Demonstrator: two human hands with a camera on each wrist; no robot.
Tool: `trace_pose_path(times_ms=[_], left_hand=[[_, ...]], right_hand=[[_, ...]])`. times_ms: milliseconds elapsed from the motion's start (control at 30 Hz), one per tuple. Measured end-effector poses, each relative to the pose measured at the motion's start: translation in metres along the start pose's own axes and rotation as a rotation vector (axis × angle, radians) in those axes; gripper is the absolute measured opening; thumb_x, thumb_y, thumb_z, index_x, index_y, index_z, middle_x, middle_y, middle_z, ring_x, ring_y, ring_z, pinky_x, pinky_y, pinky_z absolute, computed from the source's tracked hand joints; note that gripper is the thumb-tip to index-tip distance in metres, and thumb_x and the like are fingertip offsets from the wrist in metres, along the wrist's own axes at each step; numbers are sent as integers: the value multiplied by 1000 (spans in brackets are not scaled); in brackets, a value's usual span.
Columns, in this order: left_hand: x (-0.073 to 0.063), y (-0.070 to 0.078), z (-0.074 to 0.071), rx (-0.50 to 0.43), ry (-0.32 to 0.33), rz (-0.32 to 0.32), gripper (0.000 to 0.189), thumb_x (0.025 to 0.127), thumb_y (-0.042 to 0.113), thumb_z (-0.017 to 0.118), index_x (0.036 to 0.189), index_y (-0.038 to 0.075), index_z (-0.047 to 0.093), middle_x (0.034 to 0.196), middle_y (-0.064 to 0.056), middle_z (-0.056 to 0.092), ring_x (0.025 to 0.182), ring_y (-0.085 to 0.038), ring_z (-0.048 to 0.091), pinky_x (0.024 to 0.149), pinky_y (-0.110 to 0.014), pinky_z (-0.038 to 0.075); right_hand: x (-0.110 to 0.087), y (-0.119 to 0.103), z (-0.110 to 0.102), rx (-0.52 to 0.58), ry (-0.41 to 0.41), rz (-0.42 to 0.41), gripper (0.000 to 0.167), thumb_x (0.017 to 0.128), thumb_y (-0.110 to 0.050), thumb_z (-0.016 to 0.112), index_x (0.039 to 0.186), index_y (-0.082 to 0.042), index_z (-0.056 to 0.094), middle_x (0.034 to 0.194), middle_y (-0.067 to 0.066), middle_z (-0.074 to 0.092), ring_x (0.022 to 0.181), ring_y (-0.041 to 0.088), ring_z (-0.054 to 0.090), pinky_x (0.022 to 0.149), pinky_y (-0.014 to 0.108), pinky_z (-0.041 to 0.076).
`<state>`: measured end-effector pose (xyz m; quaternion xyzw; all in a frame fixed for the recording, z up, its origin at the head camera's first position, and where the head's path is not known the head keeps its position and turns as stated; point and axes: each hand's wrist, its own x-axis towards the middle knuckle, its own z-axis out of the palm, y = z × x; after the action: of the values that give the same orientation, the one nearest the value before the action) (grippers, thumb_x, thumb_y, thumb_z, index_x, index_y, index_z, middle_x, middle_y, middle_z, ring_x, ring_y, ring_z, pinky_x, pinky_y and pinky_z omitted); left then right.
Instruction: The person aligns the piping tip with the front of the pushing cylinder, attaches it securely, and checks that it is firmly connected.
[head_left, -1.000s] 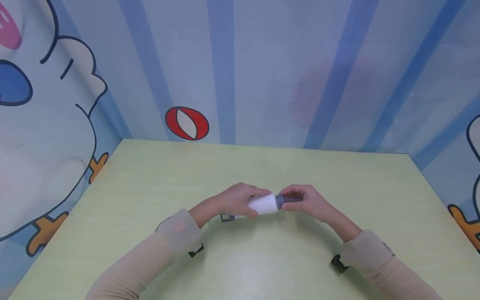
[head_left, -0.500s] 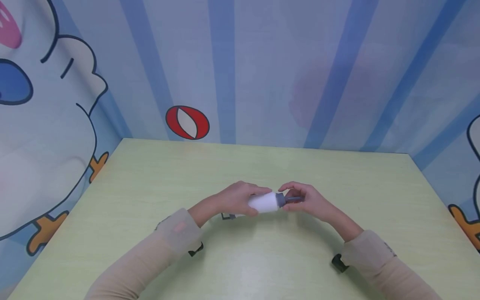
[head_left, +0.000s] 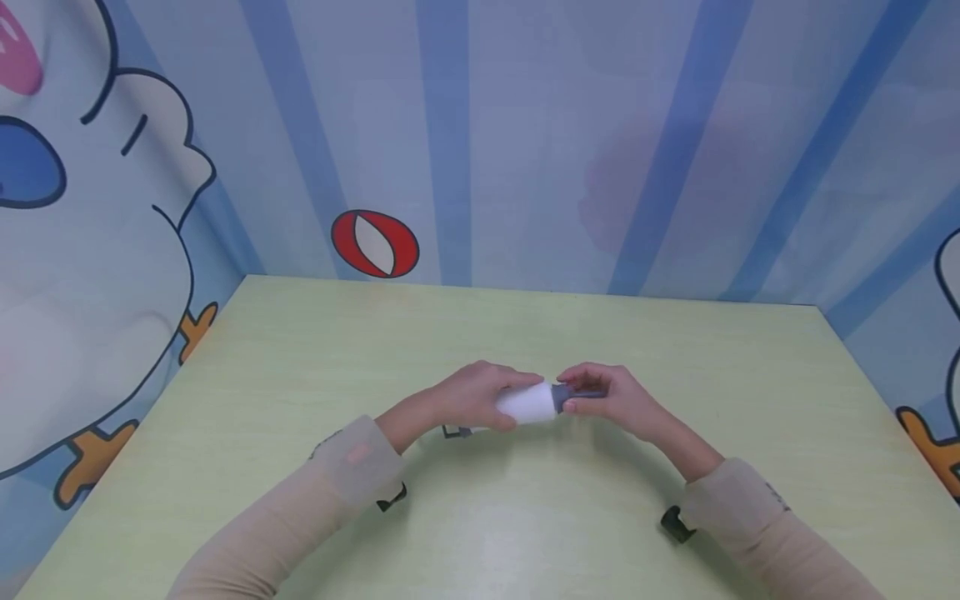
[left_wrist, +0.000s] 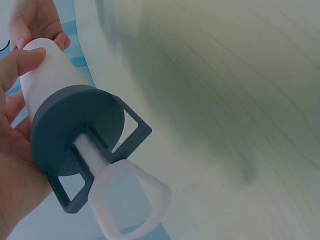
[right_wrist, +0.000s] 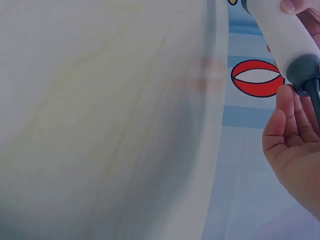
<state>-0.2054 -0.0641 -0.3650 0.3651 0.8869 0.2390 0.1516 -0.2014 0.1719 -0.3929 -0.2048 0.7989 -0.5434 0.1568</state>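
On the wall [head_left: 525,150], at about 9 o'clock, a white figure [head_left: 82,300] is drawn, with a blue oval and orange feet. The left sleeve [head_left: 292,508], beige, comes in from 7 o'clock, a small black part [head_left: 392,501] beneath its cuff. A red and white oval [head_left: 405,250] is drawn on the wall towards 11 o'clock, just above the table's far edge. The table [head_left: 675,350] is pale yellow-green.

Between 8 and 9 o'clock of the tube are a dark disc [left_wrist: 55,135] with two square loops [left_wrist: 134,142] and a white ring [left_wrist: 160,187]. The left hand [head_left: 476,397] is closed round the white tube [head_left: 527,404], thumb along its near side. The tube is held above the table, below the middle of the head view, tilted slightly, its dark cap [head_left: 560,397] towards 3 o'clock. From the cap a thin nozzle [head_left: 591,394] runs into the right hand [head_left: 618,402], whose fingers curve round the cap, thumb at its 6 o'clock edge; how firmly they grip cannot be told. The right sleeve [head_left: 780,529] leads off towards 4 o'clock, another black part [head_left: 678,525] by its cuff. At the far right, the wall shows an orange foot [head_left: 933,446].
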Motion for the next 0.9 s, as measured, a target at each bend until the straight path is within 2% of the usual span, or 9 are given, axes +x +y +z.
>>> trace_pose_path(times_ms=[167, 300, 467, 633, 800, 900], left_hand=[[2, -1, 0, 7, -1, -3, 58, 77, 19, 66, 131, 19, 45, 119, -1, 57, 93, -13, 52, 76, -27, 44], [2, -1, 0, 7, 2, -2, 59, 76, 18, 67, 131, 20, 45, 118, 0, 57, 93, -13, 52, 77, -27, 44], [1, 3, -1, 4, -4, -7, 59, 76, 17, 66, 131, 19, 45, 119, 0, 57, 94, -13, 52, 78, -28, 44], [2, 5, 0, 23, -15, -17, 59, 77, 19, 66, 131, 20, 44, 120, 0, 56, 95, -13, 52, 79, -28, 44], [2, 5, 1, 36, -16, -11, 59, 77, 19, 66, 132, 20, 43, 119, 0, 56, 93, -13, 52, 77, -27, 44], [2, 5, 2, 44, -13, -8, 59, 77, 19, 66, 132, 20, 43, 119, 0, 56, 93, -13, 52, 77, -27, 44]], right_hand=[[0, -1, -1, -14, -22, -49, 47, 77, -13, 66, 119, 0, 48, 95, 13, 59, 81, 13, 59, 69, 28, 50], [-1, -2, -2, -26, -55, -70, 40, 78, -11, 66, 113, -2, 50, 98, 16, 59, 82, 14, 58, 70, 29, 50], [-2, -2, -3, -16, -59, -39, 34, 79, -15, 65, 108, -2, 56, 102, 20, 60, 83, 13, 59, 69, 36, 51], [-1, 0, -5, 4, -56, -1, 34, 80, -18, 64, 108, 0, 56, 98, 17, 62, 81, 11, 60, 73, 42, 50], [-1, 0, -5, 33, -77, 9, 34, 81, -18, 62, 106, 4, 56, 87, 7, 64, 75, 12, 61, 75, 39, 50], [-2, 0, -5, 25, -92, 2, 32, 85, -19, 58, 105, 6, 55, 84, 8, 64, 73, 14, 61, 74, 37, 50]])
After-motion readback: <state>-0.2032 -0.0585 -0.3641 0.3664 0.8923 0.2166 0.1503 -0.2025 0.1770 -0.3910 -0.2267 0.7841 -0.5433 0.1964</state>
